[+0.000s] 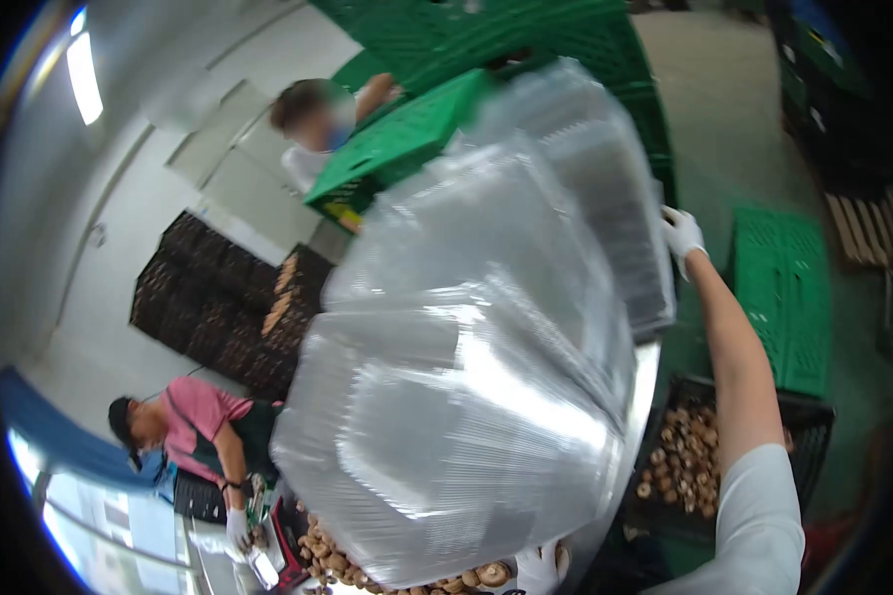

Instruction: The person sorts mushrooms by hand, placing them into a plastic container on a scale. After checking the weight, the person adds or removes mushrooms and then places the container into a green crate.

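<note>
Several nested stacks of clear plastic trays fan out across the middle of the view, close to the camera, over the rounded edge of a metal table. My right hand, in a white glove, reaches along the far right side, its fingers closed on the edge of the trays. At the bottom, my left hand, also gloved, touches or nearly touches the trays' lower edge; its fingers are mostly hidden. Beside it, brown mushrooms peek out from under the plastic.
Green crates stand behind the trays, where a person reaches over them. More green crates and a black crate of mushrooms sit on the right. A person in pink works at the left. Dark stacked crates stand behind.
</note>
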### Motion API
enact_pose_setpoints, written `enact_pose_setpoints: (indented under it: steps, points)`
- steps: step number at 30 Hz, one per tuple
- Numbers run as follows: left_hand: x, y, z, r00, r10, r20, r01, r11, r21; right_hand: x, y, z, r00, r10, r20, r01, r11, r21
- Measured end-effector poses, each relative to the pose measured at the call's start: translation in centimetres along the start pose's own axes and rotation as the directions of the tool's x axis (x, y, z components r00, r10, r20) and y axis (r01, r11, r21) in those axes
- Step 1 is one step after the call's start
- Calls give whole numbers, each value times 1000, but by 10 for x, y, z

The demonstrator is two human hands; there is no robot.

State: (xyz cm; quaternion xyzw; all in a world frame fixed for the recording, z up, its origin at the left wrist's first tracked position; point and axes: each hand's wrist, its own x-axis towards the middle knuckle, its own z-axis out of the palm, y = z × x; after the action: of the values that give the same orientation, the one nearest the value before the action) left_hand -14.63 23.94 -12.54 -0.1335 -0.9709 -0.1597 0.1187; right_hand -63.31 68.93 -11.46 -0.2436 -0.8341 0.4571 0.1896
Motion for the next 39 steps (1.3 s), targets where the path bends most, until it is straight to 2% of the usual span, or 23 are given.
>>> enact_pose_setpoints:
  steps: [2,4,5,6,8,9,12,14,16,18,19,21,23,26,27,29,30,31,32,33,34,36,39]
  points:
    - [-8,-4,8,1000,-24,14,24,999,22,10,6,13,997,-35,72,32,999,35]
    - [-8,-4,11,999,-36,7,36,999,23,42,30,40,969,157,189,-207,935,287]
    - [-7,-3,9,1000,-29,2,29,999,15,59,54,57,978,35,205,-49,997,64]
    - [-6,-3,8,1000,-15,2,15,1000,3,55,46,52,976,-56,210,87,987,-139]
    - [-7,-5,10,1000,-1,-22,1,1000,17,82,84,79,970,-95,223,128,982,-136]
    - [-5,-4,11,999,11,-43,-10,1000,28,75,77,73,973,-48,225,68,994,-82]
    - [-6,-6,14,999,17,-42,-15,999,35,67,55,52,935,-92,343,170,964,-204]
    - [-6,-7,12,1000,12,-22,-12,999,30,52,46,48,963,27,267,-55,994,99]
    - [-3,0,2,1000,4,6,-4,1000,17,59,77,65,949,156,274,-242,917,317]
    - [-3,-1,3,1000,1,-4,-1,1000,13,48,84,55,970,74,233,-78,997,10]
    - [-3,-1,3,1000,2,-10,-2,1000,10,43,85,48,975,27,221,6,989,-149]
    - [-4,-1,5,1000,0,-25,1,1000,11,26,104,42,948,245,204,-289,930,227]
    - [-6,-2,6,999,-8,-34,8,1000,9,1,134,37,866,428,260,-496,660,565]
    - [-8,-2,10,999,-26,-26,26,1000,-15,-38,176,16,703,552,448,-547,17,837]
    - [-10,-4,10,999,-27,-17,27,999,-28,-72,181,-22,799,263,541,-596,468,652]
    - [-11,-8,13,1000,-27,-15,26,999,-42,-135,182,-51,760,432,486,-641,375,670]
    - [-13,-9,17,999,-26,-20,25,999,-46,-163,198,-62,740,443,506,-661,341,668]
    - [-14,-12,20,999,-20,-25,18,999,-50,-211,166,-85,741,524,420,-624,307,719]
    - [-14,-15,23,1000,-19,-22,18,998,-62,-237,178,-96,735,535,417,-602,231,764]
    - [-15,-18,28,1000,-20,-18,19,997,-77,-256,221,-102,708,555,437,-626,207,752]
    - [-14,-19,32,1000,-22,-16,20,995,-95,-292,220,-119,702,594,392,-643,295,707]
    - [-15,-25,43,999,-2,-39,0,998,-65,-348,237,-155,637,588,499,-674,111,730]
    - [-4,-23,22,988,68,-139,-89,984,-152,-433,221,-185,601,617,509,-733,171,658]
